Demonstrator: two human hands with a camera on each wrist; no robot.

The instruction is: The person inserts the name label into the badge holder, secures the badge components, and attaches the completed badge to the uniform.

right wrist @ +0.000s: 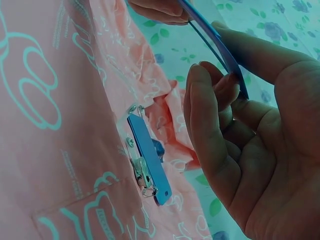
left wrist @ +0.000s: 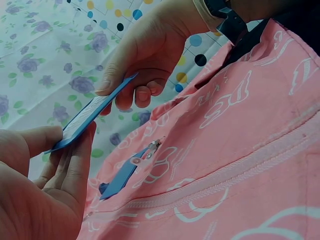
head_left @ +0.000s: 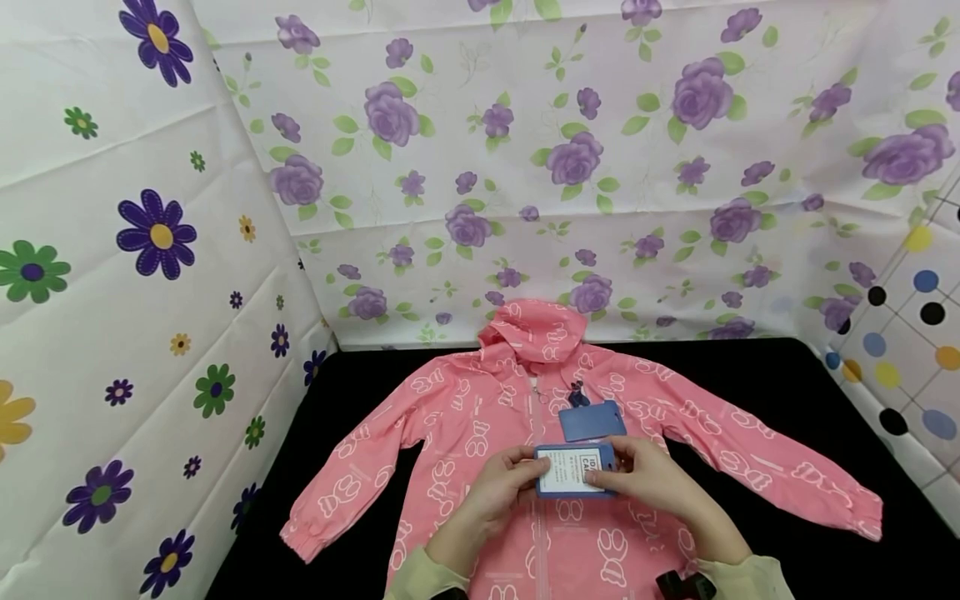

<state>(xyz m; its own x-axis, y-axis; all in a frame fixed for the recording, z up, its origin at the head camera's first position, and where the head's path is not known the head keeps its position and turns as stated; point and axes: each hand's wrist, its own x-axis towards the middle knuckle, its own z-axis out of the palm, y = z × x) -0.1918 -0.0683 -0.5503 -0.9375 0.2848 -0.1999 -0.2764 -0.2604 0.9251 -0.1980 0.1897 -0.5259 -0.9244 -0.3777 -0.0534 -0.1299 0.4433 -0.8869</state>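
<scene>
Between both hands is a blue ID card holder (head_left: 562,473) with a white printed card in it, held above the pink jacket (head_left: 457,433). My left hand (head_left: 497,485) pinches its left end, thumb on the card side and fingers beneath. At the other end, my right hand (head_left: 658,477) pinches it the same way. A flat blue plate (head_left: 592,422) lies on the jacket's chest just beyond the holder. Metal clip parts (right wrist: 142,175) show beside that plate in the right wrist view. A small dark blue item (head_left: 577,394) rests at its upper edge.
The jacket lies front up with its hood (head_left: 536,329) at the back and both sleeves spread on a black table surface (head_left: 765,375). A zipper (head_left: 536,517) runs down its middle. Flower-patterned sheets (head_left: 465,167) stand behind and at the left, with a dotted one (head_left: 911,333) at the right.
</scene>
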